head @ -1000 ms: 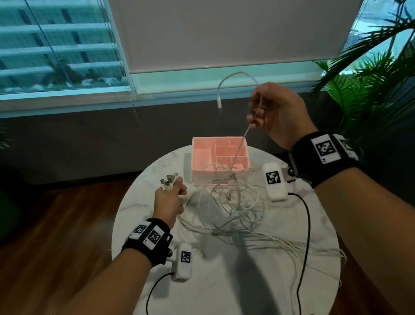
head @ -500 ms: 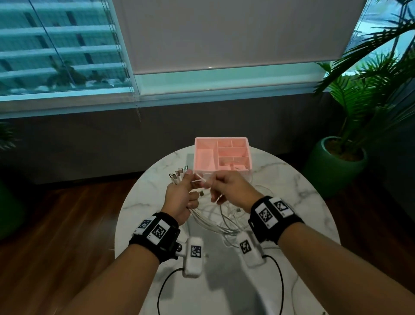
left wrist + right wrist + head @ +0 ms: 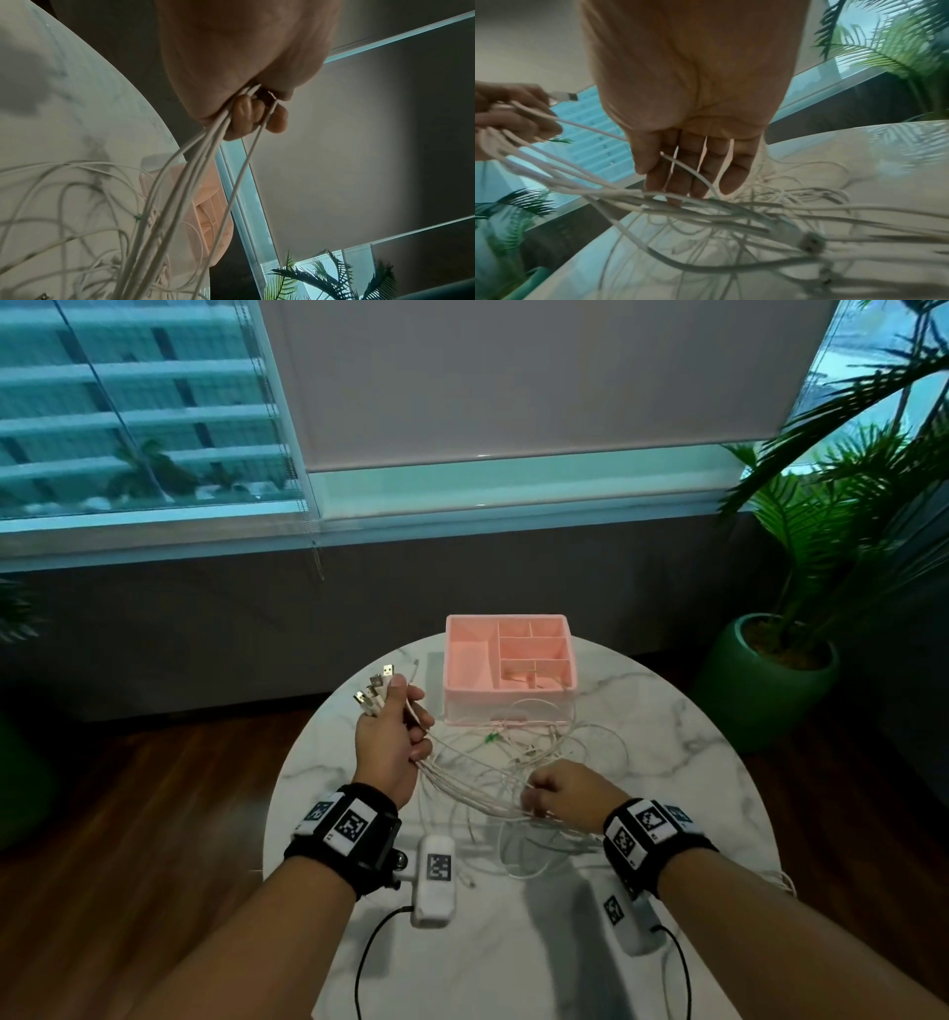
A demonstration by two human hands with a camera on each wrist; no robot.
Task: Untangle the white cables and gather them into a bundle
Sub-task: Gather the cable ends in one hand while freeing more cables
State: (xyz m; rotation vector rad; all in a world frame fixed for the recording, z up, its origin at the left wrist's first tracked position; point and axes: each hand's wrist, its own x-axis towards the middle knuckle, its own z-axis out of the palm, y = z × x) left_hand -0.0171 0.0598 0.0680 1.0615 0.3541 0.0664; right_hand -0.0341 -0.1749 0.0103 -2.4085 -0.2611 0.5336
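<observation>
My left hand [image 3: 393, 737] grips several white cables near their ends above the round marble table [image 3: 667, 762]. Their USB plugs [image 3: 375, 690] stick up out of the fist. In the left wrist view the strands [image 3: 180, 192] fan down from the left hand's [image 3: 244, 60] curled fingers. My right hand [image 3: 560, 796] sits lower and to the right, on the same strands. In the right wrist view one cable [image 3: 687, 168] runs between the right hand's [image 3: 687, 101] thumb and fingers. The rest of the white cables [image 3: 513, 762] lie in tangled loops on the table.
A pink divided organizer [image 3: 506, 618] stands at the table's far side, with one cable end lying in a front compartment. A green potted plant [image 3: 765, 680] is on the floor at the right. Black cords hang from the wrist cameras [image 3: 434, 880] near the front edge.
The right hand brought a lifted cable end down to the left hand, which now holds it with the others. It then moved down and right along the strands.
</observation>
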